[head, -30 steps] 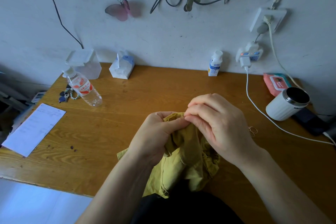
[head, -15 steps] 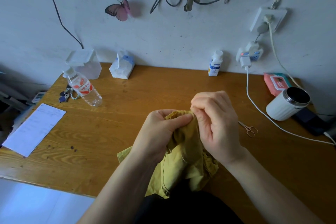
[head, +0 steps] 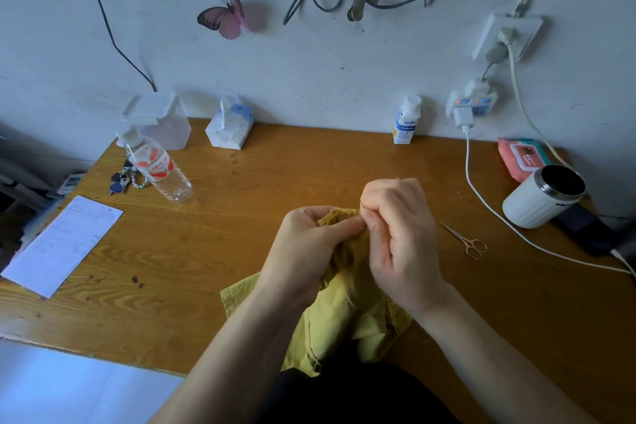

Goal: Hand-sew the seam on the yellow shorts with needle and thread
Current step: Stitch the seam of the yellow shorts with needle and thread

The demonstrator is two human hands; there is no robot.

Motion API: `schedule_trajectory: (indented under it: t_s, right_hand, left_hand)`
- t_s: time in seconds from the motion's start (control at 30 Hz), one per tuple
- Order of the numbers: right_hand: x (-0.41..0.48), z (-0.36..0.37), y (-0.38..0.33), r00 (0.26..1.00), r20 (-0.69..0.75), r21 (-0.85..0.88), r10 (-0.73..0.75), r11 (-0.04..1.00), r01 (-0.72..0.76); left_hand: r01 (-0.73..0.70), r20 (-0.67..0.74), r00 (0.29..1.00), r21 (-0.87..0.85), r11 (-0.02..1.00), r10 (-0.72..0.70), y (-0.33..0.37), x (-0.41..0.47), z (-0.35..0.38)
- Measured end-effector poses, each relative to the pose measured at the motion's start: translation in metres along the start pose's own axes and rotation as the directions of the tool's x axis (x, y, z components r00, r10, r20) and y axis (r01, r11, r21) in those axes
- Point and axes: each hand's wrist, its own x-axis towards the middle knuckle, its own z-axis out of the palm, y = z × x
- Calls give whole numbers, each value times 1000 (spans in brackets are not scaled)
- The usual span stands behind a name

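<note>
The yellow shorts [head: 339, 318] lie bunched at the near edge of the wooden desk [head: 275, 182] and hang toward my lap. My left hand [head: 306, 251] grips a raised fold of the fabric at its top edge. My right hand [head: 401, 237] is closed just to the right of that fold, its fingertips pinched together where a thin needle [head: 361, 206] shows at the fabric's edge. The thread is too fine to make out.
Small gold scissors [head: 466, 240] lie right of my hands. A white cup [head: 540, 198], a dark phone and a white charging cable [head: 488, 203] sit at the right. A water bottle [head: 156, 165], keys and a paper sheet [head: 62, 244] lie at the left.
My right hand has turned upright and risen a little, drawing back off the fabric and uncovering the scissors. My left hand has kept its hold on the fold.
</note>
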Motion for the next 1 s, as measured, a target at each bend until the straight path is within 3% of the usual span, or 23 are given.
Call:
schedule_trajectory:
  t_s: [0.1,0.2,0.3,0.43,0.53,0.73,0.87,1.0]
  right_hand:
    - [6,-1,-3,992,-106,60,-63,996,70]
    - [12,-3,2,987,-69,273,144,954,-120]
    - [13,-3,4,884,117,560,452,705,-435]
    - [17,-9,7,729,245,713,639,390,-583]
    - [19,-17,8,660,295,787,691,216,-577]
    - [26,-36,2,647,305,842,699,118,-526]
    - [34,-57,8,635,327,895,700,-15,-445]
    - [34,-70,28,543,330,910,772,-107,-401]
  left_hand:
    - [32,-35,999,36,999,-30,-10,1,1]
    - [62,-7,998,-59,996,-62,-8,5,-1]
    - [44,5,999,-128,991,-44,-2,9,-7]
    - [44,19,999,-240,970,-41,-2,11,-13]
    - [41,30,999,-285,958,-34,-2,11,-18]
    - [18,30,1000,-310,951,-9,-4,13,-24]
    - [11,30,1000,-328,945,-1,-6,16,-30]
    - [11,24,1000,-335,942,-4,-8,19,-37]
